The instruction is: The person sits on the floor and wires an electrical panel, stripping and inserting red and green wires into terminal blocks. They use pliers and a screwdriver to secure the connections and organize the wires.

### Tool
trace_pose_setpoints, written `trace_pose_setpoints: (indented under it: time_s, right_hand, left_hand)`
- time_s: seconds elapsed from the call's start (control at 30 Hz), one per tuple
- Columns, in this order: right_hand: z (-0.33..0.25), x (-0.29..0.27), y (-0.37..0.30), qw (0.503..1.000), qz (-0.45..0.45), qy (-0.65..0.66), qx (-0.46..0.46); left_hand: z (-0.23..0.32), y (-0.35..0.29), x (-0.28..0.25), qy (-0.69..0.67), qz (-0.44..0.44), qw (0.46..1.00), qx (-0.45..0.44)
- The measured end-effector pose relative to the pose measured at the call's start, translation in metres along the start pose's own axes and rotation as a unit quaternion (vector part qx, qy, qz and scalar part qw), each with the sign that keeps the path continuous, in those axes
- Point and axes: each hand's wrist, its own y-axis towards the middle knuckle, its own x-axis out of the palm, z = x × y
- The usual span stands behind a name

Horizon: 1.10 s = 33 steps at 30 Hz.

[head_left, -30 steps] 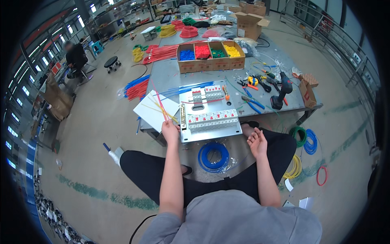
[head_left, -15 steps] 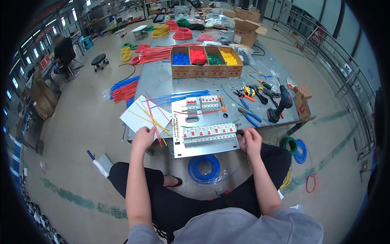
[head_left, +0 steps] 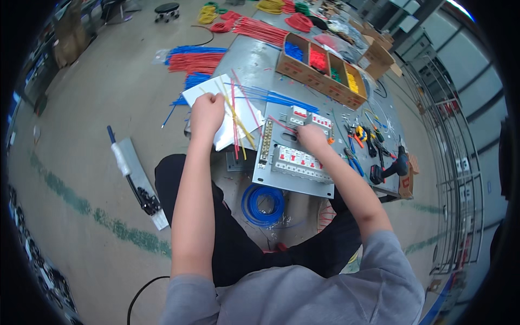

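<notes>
Silver rectangular metal plate [head_left: 295, 184]: right hand [head_left: 313, 138] above it, fingers bent, any hold hidden. Left of the plate, thin red and yellow wires [head_left: 235, 132] run roughly fore-and-aft, right of the nearer left hand [head_left: 207, 112], curled, hold undeterminable.

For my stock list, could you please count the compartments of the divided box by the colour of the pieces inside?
Blue pieces: 1 compartment
Red pieces: 1 compartment
Green pieces: 1 compartment
Yellow pieces: 1 compartment
Total: 4 compartments
</notes>
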Motion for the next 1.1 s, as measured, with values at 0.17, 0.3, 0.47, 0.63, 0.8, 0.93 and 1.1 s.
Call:
trace_pose_setpoints:
  time_s: [0.17, 0.3, 0.47, 0.63, 0.8, 0.93, 1.1]
  right_hand:
    - [0.008, -0.024, -0.002, 0.996, -0.043, -0.052, -0.062]
    - [0.015, -0.062, -0.033, 0.999, 0.030, 0.041, -0.002]
    - [0.011, -0.130, -0.125, 0.921, 0.247, 0.290, 0.084]
    - [0.000, -0.100, -0.246, 0.737, 0.368, 0.553, 0.123]
    - [-0.060, -0.039, -0.352, 0.640, 0.304, 0.683, 0.178]
    - [-0.093, -0.005, -0.400, 0.572, 0.266, 0.749, 0.205]
    - [-0.089, 0.001, -0.408, 0.533, 0.310, 0.743, 0.262]
  left_hand:
    - [-0.008, 0.006, -0.008, -0.051, -0.002, 0.998, -0.032]
    - [-0.016, -0.002, -0.003, -0.047, 0.024, 0.999, -0.010]
    - [-0.012, -0.013, 0.007, -0.068, 0.003, 0.998, 0.003]
    - [0.003, -0.047, 0.022, -0.075, 0.014, 0.994, 0.081]
    - [0.051, -0.140, 0.053, -0.133, -0.195, 0.967, 0.098]
    - [0.124, -0.288, 0.063, -0.042, -0.469, 0.874, 0.123]
    - [0.046, -0.411, 0.123, -0.096, -0.576, 0.804, 0.107]
